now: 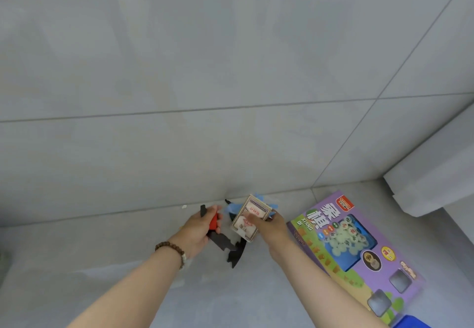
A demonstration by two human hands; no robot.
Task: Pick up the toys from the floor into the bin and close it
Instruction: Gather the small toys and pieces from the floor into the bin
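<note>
Reaching forward and down from the bottom of the view, two bare forearms stretched toward the foot of a grey tiled wall (230,71); the left hand (198,227), with a wooden bead bracelet (170,248) on its wrist, curled its fingers round the red middle of a black-and-red toy (225,247); the toy's spiky black end stuck out below the palm, and a short black tip showed above the fingers; whether it touched the floor could not be told. The right hand (266,227), back upward, pinched a small rectangular card pack (250,218) between thumb and fingers, tilted with its printed face toward the camera, just beside the left hand; behind the pack a blue toy (232,208) lay at the base of the wall, mostly hidden.

The grey floor (89,263) spread wide to the left of the hands, with only a small white scrap (184,206) near the wall line; to the right the room was narrower, bounded by a white ledge (436,174) jutting from the right edge.

A purple xiangqi box (359,250) lay flat on the floor under and beside the right forearm; its clear window showed a heap of pale round pieces inside. A blue plastic corner (413,324) showed at the bottom edge, touching the box; whether it was the bin could not be told.
</note>
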